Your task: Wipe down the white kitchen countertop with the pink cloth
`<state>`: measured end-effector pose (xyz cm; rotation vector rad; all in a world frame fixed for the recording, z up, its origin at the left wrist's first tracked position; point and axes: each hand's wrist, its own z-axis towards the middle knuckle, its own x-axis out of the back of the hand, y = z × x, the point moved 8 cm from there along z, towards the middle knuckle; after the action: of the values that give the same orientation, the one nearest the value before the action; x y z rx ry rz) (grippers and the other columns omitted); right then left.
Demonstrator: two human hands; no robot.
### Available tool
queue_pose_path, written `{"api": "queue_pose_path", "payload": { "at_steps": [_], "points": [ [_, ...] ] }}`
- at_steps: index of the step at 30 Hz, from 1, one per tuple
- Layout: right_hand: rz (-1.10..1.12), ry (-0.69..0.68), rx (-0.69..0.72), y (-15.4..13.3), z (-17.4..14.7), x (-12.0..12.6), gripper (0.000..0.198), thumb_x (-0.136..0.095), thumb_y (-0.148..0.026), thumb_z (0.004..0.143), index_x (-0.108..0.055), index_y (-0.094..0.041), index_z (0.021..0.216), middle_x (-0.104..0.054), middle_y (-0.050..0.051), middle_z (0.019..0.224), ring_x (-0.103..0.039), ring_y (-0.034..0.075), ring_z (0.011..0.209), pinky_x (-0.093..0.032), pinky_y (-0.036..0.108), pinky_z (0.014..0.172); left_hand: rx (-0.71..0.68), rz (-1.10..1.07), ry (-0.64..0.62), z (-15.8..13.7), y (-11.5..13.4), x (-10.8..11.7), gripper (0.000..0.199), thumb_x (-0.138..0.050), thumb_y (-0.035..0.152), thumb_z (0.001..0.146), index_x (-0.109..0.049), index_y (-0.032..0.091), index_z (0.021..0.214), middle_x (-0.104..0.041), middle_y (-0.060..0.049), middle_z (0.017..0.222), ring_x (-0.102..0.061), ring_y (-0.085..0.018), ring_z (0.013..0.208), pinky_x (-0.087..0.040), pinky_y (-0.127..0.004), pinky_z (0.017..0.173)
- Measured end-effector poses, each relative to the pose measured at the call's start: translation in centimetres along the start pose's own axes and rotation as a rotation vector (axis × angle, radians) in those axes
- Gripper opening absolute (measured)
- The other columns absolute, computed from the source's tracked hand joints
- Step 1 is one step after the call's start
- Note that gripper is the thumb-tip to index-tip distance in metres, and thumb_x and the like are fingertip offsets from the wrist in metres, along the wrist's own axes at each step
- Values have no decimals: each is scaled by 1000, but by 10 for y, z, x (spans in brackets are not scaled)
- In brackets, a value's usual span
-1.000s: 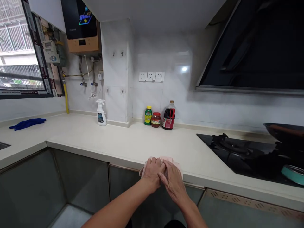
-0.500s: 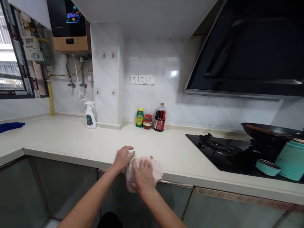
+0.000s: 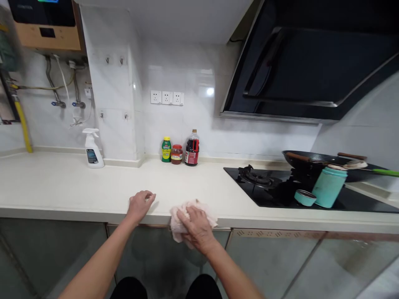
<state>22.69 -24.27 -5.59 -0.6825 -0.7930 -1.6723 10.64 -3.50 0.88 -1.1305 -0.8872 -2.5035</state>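
Note:
A pale pink cloth (image 3: 178, 226) is bunched at the front edge of the white countertop (image 3: 199, 187), part of it hanging over the edge. My right hand (image 3: 198, 226) grips the cloth from above, its fingers bent over the folds. To the left, my left hand (image 3: 140, 206) is at the counter's front edge, apart from the cloth. Its fingers are loosely curled with a small gap to the thumb, and nothing shows in them.
Along the back wall stand a green bottle (image 3: 166, 150), a red-lidded jar (image 3: 176, 155) and a dark sauce bottle (image 3: 191, 151). A spray bottle (image 3: 92, 151) is left. On the right, the black stove (image 3: 264, 195) bears a wok (image 3: 314, 160), a teal flask (image 3: 330, 187) and its cup (image 3: 304, 198).
The view has swung to the right. My left hand has drawn away from the cloth to the left, its fingers more curled. The right hand keeps hold of the cloth, slightly farther right.

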Motion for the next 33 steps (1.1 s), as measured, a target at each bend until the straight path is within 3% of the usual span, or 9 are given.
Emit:
{"api": "queue_pose_path", "payload": {
  "at_steps": [5,10,13,16,20,23,28,33],
  "points": [
    [-96,-12,-171,113,-84,33,92,-80,-20,67,-35,-29,147,-45,14,142,-43,34,130,-33,48,108,-19,65,5,-2,7,-3,30,-47,43,89,-70,24,91,-75,-6,104,-63,-26,106,-38,-41,97],
    [-223,-9,-399,217,-157,67,78,-64,-20,68,-36,-21,140,-49,16,138,-42,33,132,-24,56,112,-37,102,26,-3,14,-3,31,-47,45,88,-71,24,90,-75,-6,103,-63,-28,107,-37,-41,96],
    [-268,-19,-482,251,-180,78,72,-59,-21,68,-39,-21,137,-50,14,138,-42,31,132,-20,57,113,-58,123,26,-5,19,-3,31,-48,46,88,-71,25,90,-75,-4,104,-62,-27,107,-37,-40,96],
    [-295,-36,-523,263,-187,84,68,-58,-19,68,-41,-17,134,-50,16,137,-43,32,131,-24,55,111,-60,131,23,-5,23,-4,33,-46,47,89,-71,26,92,-75,-4,106,-62,-27,108,-35,-40,97],
    [-307,-65,-504,247,-172,86,63,-60,-16,68,-45,-12,129,-53,18,129,-47,33,123,-33,49,103,-42,120,3,-2,24,-8,39,-48,54,89,-73,25,91,-75,-5,108,-61,-29,109,-34,-43,97],
    [-270,-100,-427,208,-140,76,63,-65,-15,66,-46,-13,127,-53,17,126,-47,33,120,-35,45,101,-27,105,-19,0,23,-12,42,-48,60,89,-74,27,93,-74,-5,110,-60,-30,111,-34,-43,97],
    [-175,-130,-311,107,-62,43,70,-76,-19,63,-49,-16,127,-54,15,121,-48,33,111,-38,45,95,-13,112,-28,1,23,-12,45,-46,62,91,-75,28,97,-73,-4,112,-59,-30,113,-35,-43,97],
    [-95,-136,-197,-3,22,3,80,-90,-35,59,-51,-18,127,-56,15,119,-49,34,106,-42,47,90,-50,166,-14,-3,25,-10,44,-47,59,92,-75,26,95,-73,-6,112,-59,-29,112,-34,-42,97]
  ]
}}
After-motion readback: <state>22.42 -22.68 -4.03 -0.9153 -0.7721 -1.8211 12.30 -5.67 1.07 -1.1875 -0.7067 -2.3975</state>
